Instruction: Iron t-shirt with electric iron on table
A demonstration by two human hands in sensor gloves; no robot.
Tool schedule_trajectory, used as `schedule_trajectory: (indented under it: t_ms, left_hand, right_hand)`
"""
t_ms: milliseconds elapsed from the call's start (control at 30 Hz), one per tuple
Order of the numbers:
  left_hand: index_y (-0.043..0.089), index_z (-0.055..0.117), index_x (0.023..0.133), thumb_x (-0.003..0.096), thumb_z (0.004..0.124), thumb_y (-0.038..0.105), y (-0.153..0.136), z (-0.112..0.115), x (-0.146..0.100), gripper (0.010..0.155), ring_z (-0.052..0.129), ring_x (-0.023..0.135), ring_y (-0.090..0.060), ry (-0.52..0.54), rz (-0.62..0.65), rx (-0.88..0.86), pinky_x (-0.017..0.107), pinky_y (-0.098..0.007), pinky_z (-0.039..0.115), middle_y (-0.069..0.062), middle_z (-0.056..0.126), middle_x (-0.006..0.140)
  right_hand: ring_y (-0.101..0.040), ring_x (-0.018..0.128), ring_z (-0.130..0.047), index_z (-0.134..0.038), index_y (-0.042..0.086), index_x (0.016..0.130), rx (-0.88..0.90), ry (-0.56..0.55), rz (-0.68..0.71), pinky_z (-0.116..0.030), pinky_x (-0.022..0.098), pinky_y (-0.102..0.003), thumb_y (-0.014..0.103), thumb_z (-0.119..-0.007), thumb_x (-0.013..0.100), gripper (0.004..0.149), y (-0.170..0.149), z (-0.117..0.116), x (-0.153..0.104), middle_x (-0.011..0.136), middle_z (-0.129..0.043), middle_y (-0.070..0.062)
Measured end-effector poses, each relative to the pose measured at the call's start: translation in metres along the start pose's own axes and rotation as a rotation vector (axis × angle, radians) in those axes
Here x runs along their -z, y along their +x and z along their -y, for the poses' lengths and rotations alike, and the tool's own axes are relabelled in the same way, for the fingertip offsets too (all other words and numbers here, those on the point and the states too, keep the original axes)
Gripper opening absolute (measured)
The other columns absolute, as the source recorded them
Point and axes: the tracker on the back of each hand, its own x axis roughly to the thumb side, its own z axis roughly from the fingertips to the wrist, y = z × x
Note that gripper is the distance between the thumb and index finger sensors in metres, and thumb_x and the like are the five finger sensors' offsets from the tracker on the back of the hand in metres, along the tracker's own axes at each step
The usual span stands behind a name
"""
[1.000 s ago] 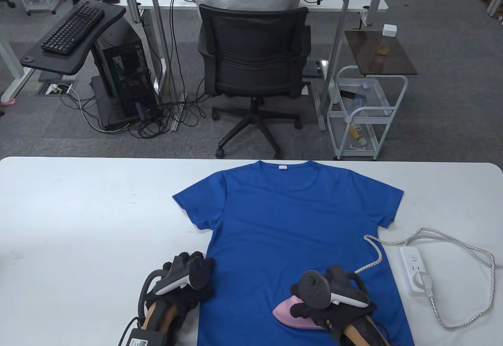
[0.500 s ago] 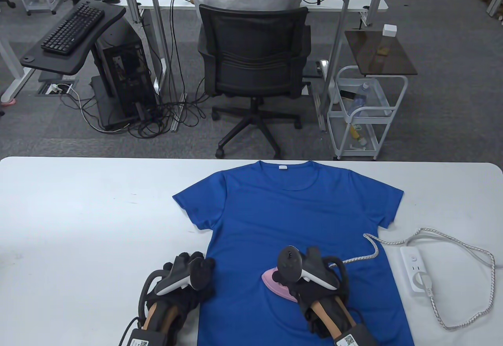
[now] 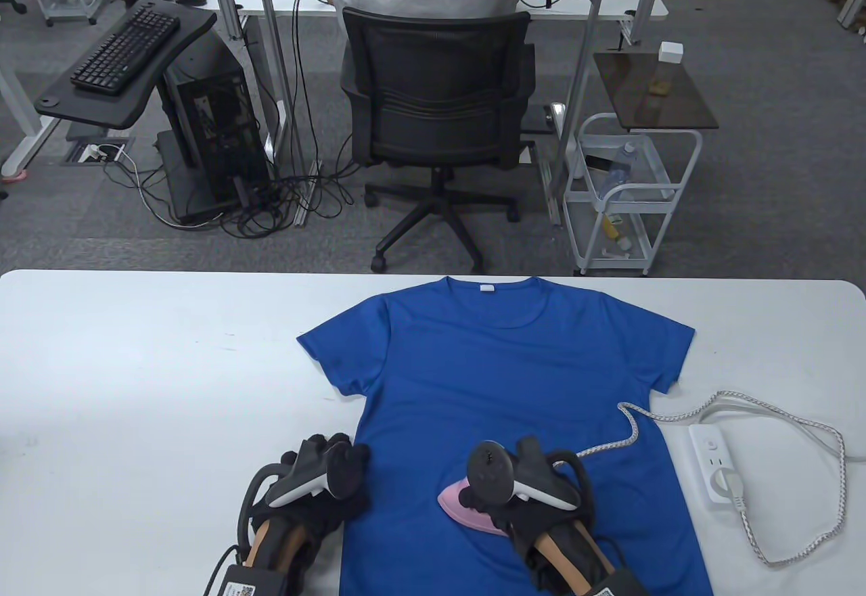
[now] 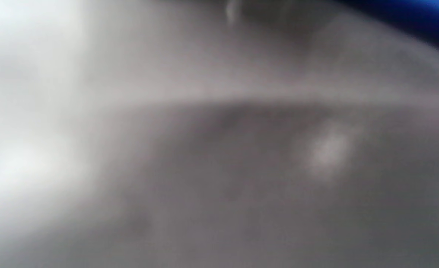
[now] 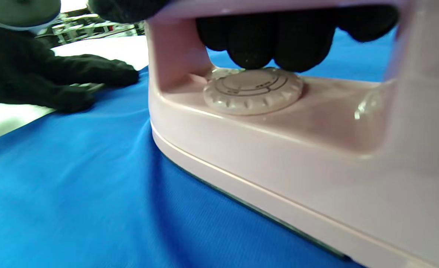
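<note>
A blue t-shirt (image 3: 500,379) lies flat on the white table (image 3: 135,366), collar at the far side. A pink electric iron (image 3: 467,508) stands flat on the shirt's lower middle. My right hand (image 3: 521,494) grips the iron's handle; in the right wrist view its fingers (image 5: 264,41) wrap the handle above the dial on the iron (image 5: 279,123). My left hand (image 3: 325,481) rests flat on the table at the shirt's lower left edge, and it also shows in the right wrist view (image 5: 55,82). The left wrist view is all blur, with a sliver of blue shirt (image 4: 420,18).
The iron's braided cord (image 3: 629,430) runs right across the shirt to a white power strip (image 3: 714,464) near the table's right side, with a loop of cord (image 3: 805,488) around it. An office chair (image 3: 436,109) and a white cart (image 3: 629,190) stand beyond the far edge.
My right hand has slid the iron leftward across the shirt's lower part, from the lower right toward the middle. The cord followed. My left hand has stayed put.
</note>
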Motion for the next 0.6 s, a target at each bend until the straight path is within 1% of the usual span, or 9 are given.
schedule_trajectory:
  t_ms: [167,267,400,600]
  left_hand:
    - [0.04,0.016,0.111,0.0468,0.052,0.058,0.0,0.0,0.0,0.075,0.016,0.112,-0.036,0.004,0.0,-0.003,0.077,-0.063,0.028,0.002,0.011,0.119]
    - [0.04,0.016,0.11,0.0468,0.052,0.059,0.0,0.0,0.0,0.075,0.015,0.112,-0.035,0.004,0.001,-0.006,0.077,-0.063,0.028,0.002,0.011,0.119]
    - [0.04,0.015,0.11,0.0467,0.051,0.059,0.0,0.0,0.0,0.075,0.016,0.112,-0.035,0.003,-0.005,0.007,0.077,-0.063,0.029,0.002,0.011,0.119]
    - [0.04,0.016,0.11,0.0466,0.051,0.059,-0.001,0.001,0.0,0.075,0.016,0.112,-0.035,0.006,-0.002,-0.003,0.077,-0.063,0.028,0.002,0.011,0.119]
  right_hand:
    - [-0.042,0.069,-0.091,-0.074,0.012,0.099,-0.014,0.077,0.091,-0.075,0.054,-0.057,0.048,-0.067,0.044,0.066,0.01,0.0,-0.008,0.085,-0.087,-0.017]
    - [-0.041,0.069,-0.092,-0.075,0.012,0.098,-0.036,0.111,0.103,-0.076,0.054,-0.057,0.049,-0.069,0.043,0.066,0.015,0.0,-0.01,0.085,-0.088,-0.016]
    - [-0.041,0.069,-0.092,-0.075,0.013,0.099,-0.038,0.13,0.137,-0.075,0.054,-0.057,0.049,-0.069,0.043,0.067,0.017,0.0,-0.01,0.085,-0.088,-0.015]
    - [-0.041,0.069,-0.092,-0.075,0.013,0.099,-0.018,0.132,0.133,-0.075,0.054,-0.057,0.049,-0.069,0.043,0.066,0.015,0.0,-0.008,0.085,-0.088,-0.016]
